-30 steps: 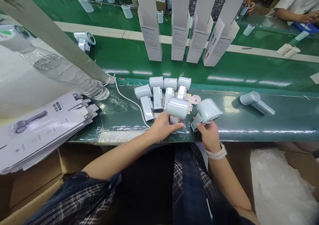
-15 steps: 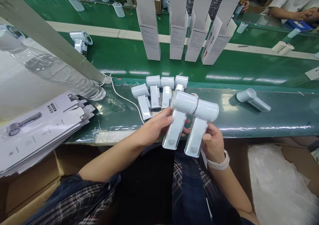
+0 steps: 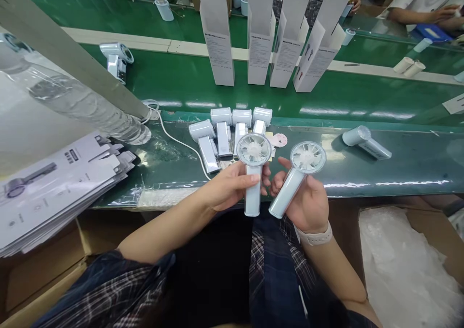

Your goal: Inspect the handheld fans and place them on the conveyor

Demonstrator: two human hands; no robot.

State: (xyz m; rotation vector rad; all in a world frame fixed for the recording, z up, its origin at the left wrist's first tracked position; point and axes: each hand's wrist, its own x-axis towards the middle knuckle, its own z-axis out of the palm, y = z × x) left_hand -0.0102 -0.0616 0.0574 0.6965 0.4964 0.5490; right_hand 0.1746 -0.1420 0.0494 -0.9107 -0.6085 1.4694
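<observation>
My left hand (image 3: 232, 185) grips a pale blue handheld fan (image 3: 253, 187) by its handle, thumb across the front. A second handheld fan (image 3: 288, 192) leans to the right in my right hand (image 3: 308, 202), its handle resting across the fingers. Both fan heads face up toward me, with their blades showing. The two fans are apart, above the bench's front edge. Just beyond my left hand, several more wrapped fans (image 3: 207, 146) lie in a row. A pink round tag (image 3: 279, 140) shows behind the held fans.
Four-sided white boxes (image 3: 261, 52) stand with raised flaps on the green belt (image 3: 163, 76). One fan (image 3: 366, 141) lies at right. Flattened printed boxes (image 3: 65, 187), a plastic bottle (image 3: 83, 100) and a white cable (image 3: 181, 141) are at left. A carton of plastic bags (image 3: 402, 250) stands lower right.
Both fans have turned so their round faces and blades point toward me; before, their sides showed and their heads touched. They are now apart. A person's hands at the upper right have shifted.
</observation>
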